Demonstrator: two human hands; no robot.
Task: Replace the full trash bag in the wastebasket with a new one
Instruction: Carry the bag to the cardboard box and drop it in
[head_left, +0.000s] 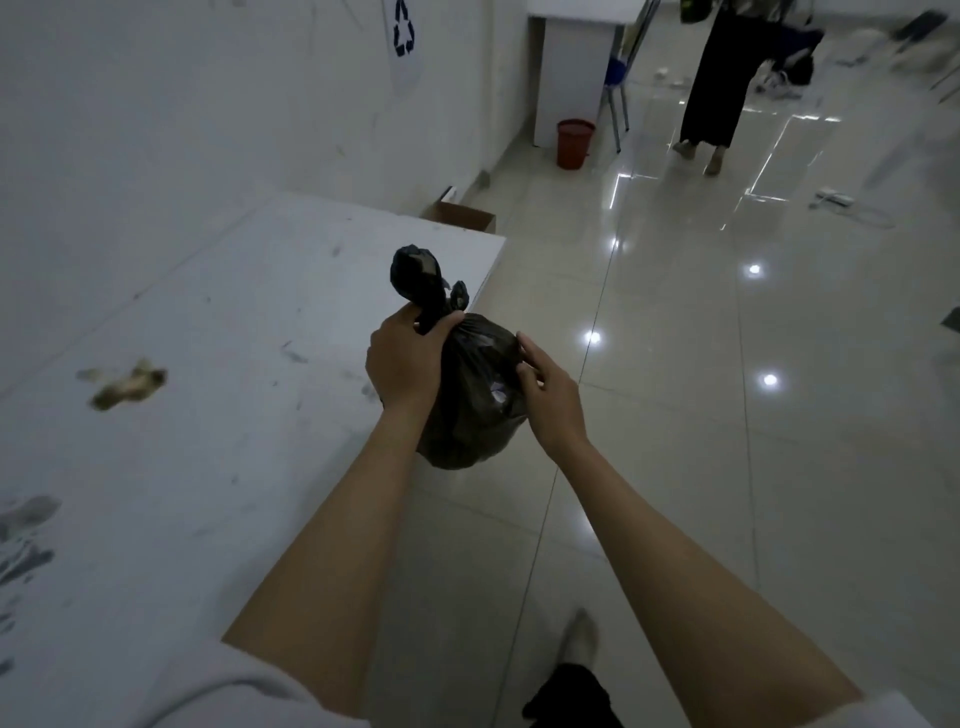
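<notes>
A full black trash bag (472, 400) hangs in the air in front of me, past the white table's right edge and above the tiled floor. Its neck is twisted into a knot that sticks up above my left hand (402, 358), which is clenched around that neck. My right hand (545, 395) rests against the bag's right side with the fingers spread, touching the plastic without gripping it. A red wastebasket (575, 144) stands far off on the floor by the wall, beside a white cabinet; I see no liner in it.
A stained white table (208, 415) fills the left, with a crumpled scrap (127, 385) lying on it. An open cardboard box (460, 215) sits beyond its far corner. A person in dark clothing (714, 83) stands at the back right. Glossy floor tiles (727, 364) spread right.
</notes>
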